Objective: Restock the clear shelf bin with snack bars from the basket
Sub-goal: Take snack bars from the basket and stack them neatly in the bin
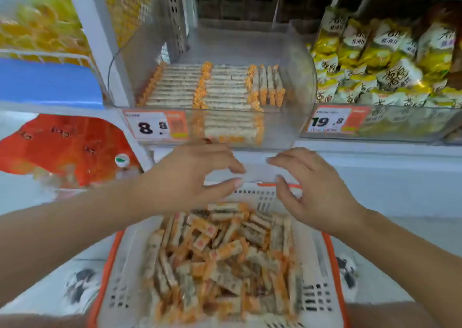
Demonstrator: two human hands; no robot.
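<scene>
A white basket with an orange rim [333,260] sits low in front of me, heaped with loose snack bars [220,257] in orange-and-white wrappers. Above it on the shelf stands the clear bin [295,82]; neat rows of the same bars [210,87] cover its front part, and its back part is bare. My left hand [190,177] and my right hand [317,190] hover side by side over the basket's far end, below the bin's front. Both have relaxed, slightly bent fingers and hold nothing.
Price tags [156,125] are fixed to the shelf edge under the bin. Yellow snack bags [385,60] fill the bin to the right. A blue panel [47,82] and an orange sign [67,145] stand at the left. White shelf posts [92,35] frame the bin.
</scene>
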